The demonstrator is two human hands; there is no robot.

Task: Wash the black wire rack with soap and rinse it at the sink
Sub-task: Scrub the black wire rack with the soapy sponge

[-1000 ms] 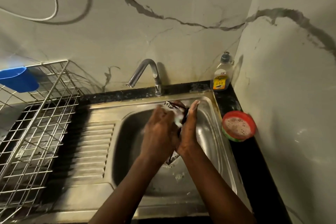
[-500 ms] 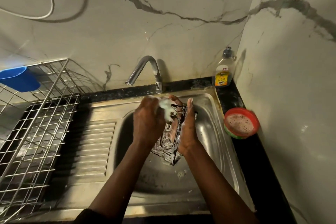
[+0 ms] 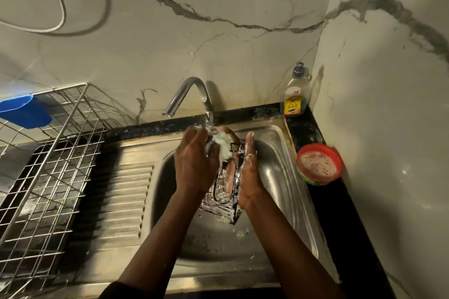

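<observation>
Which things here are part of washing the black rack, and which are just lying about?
In use: black rack, held by right hand; soapy sponge in left hand; sink; tap; soap bottle; red bowl of suds, probably.
Lying about: steel dish rack; blue cup; white cable.

No legible text, even on soap bottle (image 3: 294, 97)
</observation>
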